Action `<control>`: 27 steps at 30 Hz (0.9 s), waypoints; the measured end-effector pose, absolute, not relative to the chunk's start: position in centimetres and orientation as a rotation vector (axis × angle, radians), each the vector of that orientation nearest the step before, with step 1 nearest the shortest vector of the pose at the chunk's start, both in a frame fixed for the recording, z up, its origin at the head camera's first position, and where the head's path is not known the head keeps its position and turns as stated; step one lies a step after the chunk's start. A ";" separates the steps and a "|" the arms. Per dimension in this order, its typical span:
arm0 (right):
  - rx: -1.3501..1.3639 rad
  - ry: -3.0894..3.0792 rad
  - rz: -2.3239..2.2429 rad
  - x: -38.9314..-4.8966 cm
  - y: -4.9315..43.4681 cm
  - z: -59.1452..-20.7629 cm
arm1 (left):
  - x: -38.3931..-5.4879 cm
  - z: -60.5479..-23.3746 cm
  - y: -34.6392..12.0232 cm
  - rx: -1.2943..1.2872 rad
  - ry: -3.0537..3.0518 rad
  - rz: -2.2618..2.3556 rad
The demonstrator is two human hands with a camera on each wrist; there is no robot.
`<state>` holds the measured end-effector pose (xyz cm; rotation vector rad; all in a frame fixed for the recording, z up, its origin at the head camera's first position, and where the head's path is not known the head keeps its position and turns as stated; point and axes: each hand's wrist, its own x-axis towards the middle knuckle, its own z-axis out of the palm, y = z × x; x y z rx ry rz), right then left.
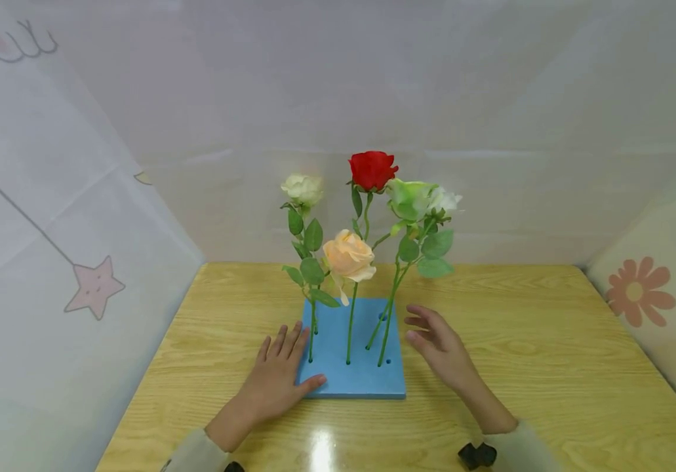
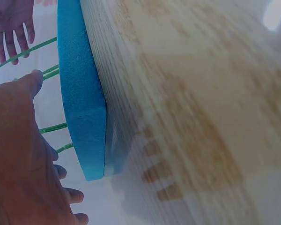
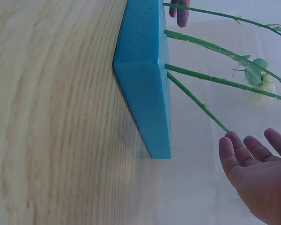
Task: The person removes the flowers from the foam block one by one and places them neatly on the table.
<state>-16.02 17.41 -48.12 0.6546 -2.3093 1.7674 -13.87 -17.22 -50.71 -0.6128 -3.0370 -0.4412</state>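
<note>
A blue foam block (image 1: pixel 328 383) with small holes lies flat, and artificial roses stand in it by green stems. The cream rose (image 1: pixel 302 189) is at the left, the red rose (image 1: pixel 373 170) at the back, and the peach rose (image 1: pixel 349 255) in the middle. To the right, a pale green rose (image 1: pixel 410 198) overlaps a white rose (image 1: pixel 444 200). My left hand (image 1: pixel 275 380) rests at the block's left edge, fingers spread and thumb over its front corner. My right hand (image 1: pixel 444 351) is just right of the block, fingers loosely bent, holding nothing.
The block lies on a wood-grain table (image 1: pixel 526 334). Behind it hangs a pale cloth backdrop (image 1: pixel 243 98), with printed side panels bearing a pink star (image 1: pixel 96 287) and a coral flower (image 1: pixel 641 292). Leafy stems lean outward above the block's right side.
</note>
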 end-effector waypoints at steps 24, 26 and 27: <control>0.644 -2.218 2.074 -15.9 15.8 -47.4 | -14.0 -51.9 -16.8 -0.602 -3.122 -0.437; 0.651 -2.216 2.076 -15.9 15.7 -47.4 | -13.9 -51.9 -16.9 -0.611 -3.093 -0.466; 0.651 -2.218 2.074 -16.0 15.6 -47.3 | -13.9 -52.0 -16.9 -0.617 -3.083 -0.468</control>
